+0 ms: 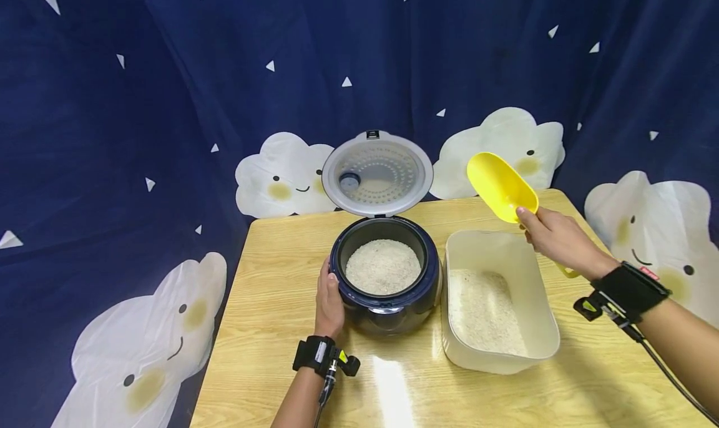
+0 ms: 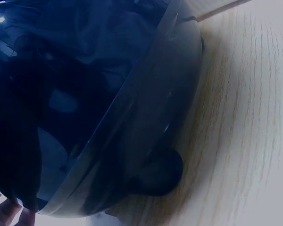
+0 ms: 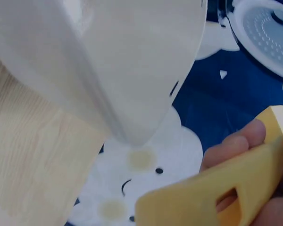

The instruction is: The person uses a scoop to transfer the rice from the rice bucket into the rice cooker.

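A dark blue rice cooker [image 1: 387,319] stands on the table with its lid [image 1: 387,172] raised and white rice [image 1: 384,267] in its pot. My left hand [image 1: 329,303] rests against the cooker's left side, thumb near the rim; in the left wrist view its fingertips [image 2: 9,214] touch the glossy body [image 2: 85,84]. My right hand [image 1: 556,238] grips the handle of a yellow scoop [image 1: 500,184], raised above the far right of a cream rice bin [image 1: 505,356]. No rice shows in the scoop. The right wrist view shows fingers wrapped round the yellow handle [image 3: 203,193].
More rice [image 1: 485,312] lies low in the bin, which stands close to the cooker's right side. The wooden table [image 1: 269,328] ends at a dark blue curtain [image 1: 337,41] with white clouds and triangles. Cables trail from both wrist cameras.
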A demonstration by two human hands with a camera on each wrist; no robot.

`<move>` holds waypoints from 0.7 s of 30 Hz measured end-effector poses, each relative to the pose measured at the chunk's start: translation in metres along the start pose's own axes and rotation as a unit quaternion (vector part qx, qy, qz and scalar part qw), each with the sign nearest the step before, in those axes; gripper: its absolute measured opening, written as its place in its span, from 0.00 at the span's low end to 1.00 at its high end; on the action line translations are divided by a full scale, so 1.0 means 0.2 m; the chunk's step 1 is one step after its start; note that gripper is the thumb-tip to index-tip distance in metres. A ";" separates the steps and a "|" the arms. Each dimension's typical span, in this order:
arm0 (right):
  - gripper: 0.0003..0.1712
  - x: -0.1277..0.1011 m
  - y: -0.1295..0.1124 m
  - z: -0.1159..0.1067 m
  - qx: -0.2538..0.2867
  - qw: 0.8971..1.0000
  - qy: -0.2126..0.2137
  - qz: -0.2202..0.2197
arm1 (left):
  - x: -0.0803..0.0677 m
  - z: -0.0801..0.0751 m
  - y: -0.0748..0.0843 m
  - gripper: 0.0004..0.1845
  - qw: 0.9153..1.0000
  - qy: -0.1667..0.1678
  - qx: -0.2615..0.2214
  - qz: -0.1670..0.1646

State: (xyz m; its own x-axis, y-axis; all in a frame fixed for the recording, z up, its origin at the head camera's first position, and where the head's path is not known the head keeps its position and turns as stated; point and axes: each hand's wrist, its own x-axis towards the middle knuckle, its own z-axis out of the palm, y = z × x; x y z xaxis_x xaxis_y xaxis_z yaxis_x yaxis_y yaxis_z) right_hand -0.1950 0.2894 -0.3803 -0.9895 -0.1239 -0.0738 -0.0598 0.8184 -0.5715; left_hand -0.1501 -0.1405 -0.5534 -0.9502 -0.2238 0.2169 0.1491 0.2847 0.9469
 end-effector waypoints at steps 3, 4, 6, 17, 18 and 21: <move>0.40 -0.02 0.06 -0.04 0.005 1.000 0.012 0.023 | 0.00 0.00 0.00 0.31 1.000 0.000 -0.002 -0.002; 0.41 -0.03 0.09 -0.05 0.004 0.999 0.016 0.031 | 0.00 0.00 0.00 0.31 1.000 -0.001 -0.002 -0.003; 0.41 -0.05 0.14 -0.07 0.003 0.999 0.025 0.045 | -0.01 0.00 0.00 0.31 1.000 -0.001 -0.001 -0.003; 0.46 -0.15 0.54 0.01 -0.050 0.991 0.021 0.126 | 0.00 -0.01 0.00 0.30 1.000 -0.004 0.004 0.004; 0.44 -0.16 0.57 0.03 -0.057 0.990 0.023 0.128 | 0.00 -0.01 0.00 0.30 1.000 -0.005 0.004 0.003; 0.40 -0.18 0.64 0.09 -0.074 0.989 0.012 0.128 | 0.00 -0.01 0.01 0.30 1.000 -0.007 0.005 -0.003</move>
State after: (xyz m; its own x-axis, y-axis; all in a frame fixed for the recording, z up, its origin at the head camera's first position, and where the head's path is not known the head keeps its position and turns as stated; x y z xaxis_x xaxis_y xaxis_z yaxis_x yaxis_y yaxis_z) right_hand -0.1643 0.3877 -0.4650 -0.9774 0.1101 -0.1804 0.1766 0.8943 -0.4111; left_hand -0.1493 -0.1413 -0.5522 -0.9544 -0.2131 0.2090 0.1414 0.2937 0.9454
